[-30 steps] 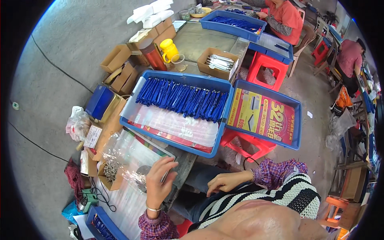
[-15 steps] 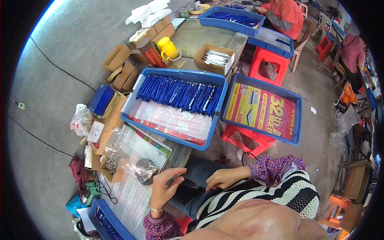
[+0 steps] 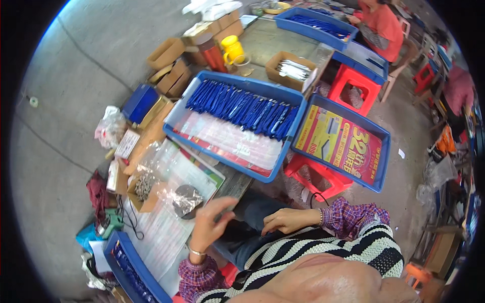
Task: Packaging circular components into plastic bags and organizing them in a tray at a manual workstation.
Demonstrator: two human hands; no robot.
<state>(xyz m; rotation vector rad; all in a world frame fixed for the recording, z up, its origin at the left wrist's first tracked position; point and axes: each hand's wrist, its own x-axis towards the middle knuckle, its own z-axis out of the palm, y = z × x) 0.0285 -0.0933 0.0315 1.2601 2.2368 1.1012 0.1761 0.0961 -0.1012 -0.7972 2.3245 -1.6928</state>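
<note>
My left hand (image 3: 212, 222) is raised over my lap beside the bench edge. Its fingers are bent but apart from the thumb, with nothing seen between them. Closest to it lies a dark round disc (image 3: 185, 202) under clear plastic. My right hand (image 3: 290, 220) rests low in front of my striped top, its fingers curled and pressed together; whatever they might hold is hidden. Beyond the hands, a blue tray (image 3: 222, 169) holds a dense row of slim blue pieces (image 3: 242, 108) on pale sheets. To its right, another blue tray (image 3: 381, 174) is lined with a red and yellow printed sheet.
A small box of metal parts (image 3: 144, 189) stands at the left of the bench, near a blue bin (image 3: 129, 270). Farther back are an orange flask (image 3: 211, 53), a yellow mug (image 3: 232, 49) and a carton of silvery sticks (image 3: 293, 70). Red stools (image 3: 323, 182) support the right-hand trays. A co-worker (image 3: 381, 30) sits far right.
The view has swung, so the trays and bench sit farther right and are slightly turned and blurred. Both hands keep nearly the same poses.
</note>
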